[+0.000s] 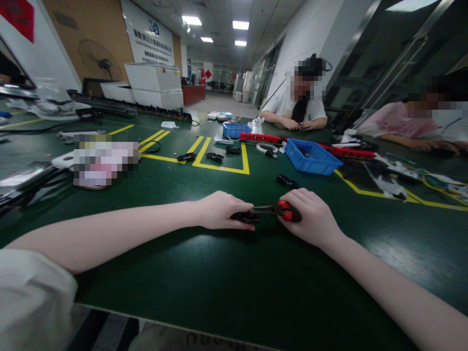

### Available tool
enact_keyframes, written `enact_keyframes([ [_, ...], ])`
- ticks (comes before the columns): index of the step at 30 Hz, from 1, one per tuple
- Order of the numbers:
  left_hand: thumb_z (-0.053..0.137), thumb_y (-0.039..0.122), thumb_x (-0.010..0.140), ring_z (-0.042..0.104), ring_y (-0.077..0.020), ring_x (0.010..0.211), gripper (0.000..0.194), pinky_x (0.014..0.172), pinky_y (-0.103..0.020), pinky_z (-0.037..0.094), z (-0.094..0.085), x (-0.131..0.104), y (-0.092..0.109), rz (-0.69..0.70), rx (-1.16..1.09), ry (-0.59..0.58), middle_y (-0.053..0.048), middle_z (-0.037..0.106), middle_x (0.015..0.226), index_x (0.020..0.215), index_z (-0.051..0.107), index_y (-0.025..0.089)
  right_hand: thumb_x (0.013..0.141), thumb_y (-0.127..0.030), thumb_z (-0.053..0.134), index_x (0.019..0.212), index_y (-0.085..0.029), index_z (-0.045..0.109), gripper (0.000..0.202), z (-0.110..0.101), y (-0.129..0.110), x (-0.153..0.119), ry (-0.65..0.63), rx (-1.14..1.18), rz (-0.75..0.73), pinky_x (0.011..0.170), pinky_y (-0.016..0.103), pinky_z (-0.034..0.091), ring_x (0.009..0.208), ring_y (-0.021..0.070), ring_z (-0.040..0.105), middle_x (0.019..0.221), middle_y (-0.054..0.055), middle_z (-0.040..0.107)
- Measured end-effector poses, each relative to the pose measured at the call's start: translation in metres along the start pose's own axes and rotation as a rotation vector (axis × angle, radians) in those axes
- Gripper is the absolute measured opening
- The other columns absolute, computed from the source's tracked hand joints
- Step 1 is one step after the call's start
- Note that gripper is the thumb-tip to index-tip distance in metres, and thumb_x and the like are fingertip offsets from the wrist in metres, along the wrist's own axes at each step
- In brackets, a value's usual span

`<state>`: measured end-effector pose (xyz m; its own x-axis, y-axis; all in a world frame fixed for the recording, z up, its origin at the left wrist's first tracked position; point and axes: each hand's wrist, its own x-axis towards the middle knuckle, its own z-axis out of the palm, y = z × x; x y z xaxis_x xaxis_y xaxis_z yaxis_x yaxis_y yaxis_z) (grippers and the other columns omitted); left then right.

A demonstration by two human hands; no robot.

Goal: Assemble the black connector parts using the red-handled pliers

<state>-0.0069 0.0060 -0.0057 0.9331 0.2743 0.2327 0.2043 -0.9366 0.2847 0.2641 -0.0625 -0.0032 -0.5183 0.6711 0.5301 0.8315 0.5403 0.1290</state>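
Note:
My left hand (222, 210) is closed around a small black part (247, 217), its fingers hiding most of it. My right hand (309, 214) grips pliers with red-and-black handles (288, 210). The metal jaws reach left and meet the black part, over the green tabletop (204, 282). Whether the jaws clamp it or only touch it, I cannot tell. Just beyond my right hand lies another black piece (287, 182). Several similar black parts (214, 156) rest farther off, around a yellow-taped rectangle.
A blue bin (310, 157) stands beyond my right hand, with a smaller blue bin (236, 130) farther back. Red strips (261, 138) lie near them. At left is a blurred-out pinkish object (106, 163) beside cables. Two people sit across the table, at the right.

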Motion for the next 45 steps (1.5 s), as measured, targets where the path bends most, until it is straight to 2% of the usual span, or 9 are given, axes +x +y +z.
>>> enact_keyframes([
  [9,0.058,0.049,0.097,0.061,-0.0143,0.069,0.031,0.06,-0.023,0.035,-0.0004,0.0001,-0.0004,0.013,0.003,-0.006,-0.001,0.066,0.083,0.095,0.06,0.019,0.08,-0.02,0.062,0.092,-0.021,0.059,0.012,-0.0006,-0.0003,-0.0003,-0.057,0.012,-0.019,0.069,0.039,0.047,0.081,0.025,0.061,0.088,0.008,0.068],
  [20,0.059,0.05,0.097,0.06,-0.0142,0.069,0.031,0.058,-0.022,0.035,-0.0009,0.0004,-0.0007,-0.017,-0.037,-0.002,0.0,0.064,0.08,0.095,0.06,0.019,0.079,-0.021,0.063,0.092,-0.022,0.059,0.013,-0.0007,-0.0011,0.0008,-0.031,-0.021,-0.007,0.07,0.039,0.044,0.083,0.0258,0.06,0.087,0.007,0.067],
  [27,0.058,0.051,0.097,0.061,-0.0143,0.068,0.032,0.058,-0.023,0.036,0.0006,0.0001,-0.0008,0.013,0.002,0.012,-0.001,0.065,0.08,0.093,0.06,0.019,0.079,-0.021,0.062,0.09,-0.023,0.059,0.012,-0.0018,-0.0018,0.0019,-0.042,0.003,-0.024,0.073,0.039,0.047,0.083,0.0258,0.061,0.087,0.007,0.068],
  [35,0.058,0.052,0.097,0.063,-0.0147,0.07,0.032,0.059,-0.023,0.035,0.0019,-0.0003,-0.0024,0.029,0.034,0.006,-0.001,0.067,0.085,0.098,0.06,0.02,0.079,-0.022,0.062,0.089,-0.022,0.054,0.013,-0.0018,-0.0018,-0.0001,-0.096,0.039,-0.021,0.063,0.034,0.047,0.072,0.0213,0.059,0.084,0.006,0.065],
  [45,0.058,0.051,0.097,0.059,-0.0135,0.068,0.032,0.059,-0.023,0.035,-0.0011,0.0001,0.0,0.003,0.002,-0.008,0.0,0.065,0.082,0.095,0.059,0.019,0.082,-0.023,0.061,0.092,-0.022,0.055,0.013,-0.0004,-0.0005,0.0001,-0.081,0.04,-0.017,0.067,0.036,0.048,0.077,0.0227,0.061,0.088,0.007,0.065],
])
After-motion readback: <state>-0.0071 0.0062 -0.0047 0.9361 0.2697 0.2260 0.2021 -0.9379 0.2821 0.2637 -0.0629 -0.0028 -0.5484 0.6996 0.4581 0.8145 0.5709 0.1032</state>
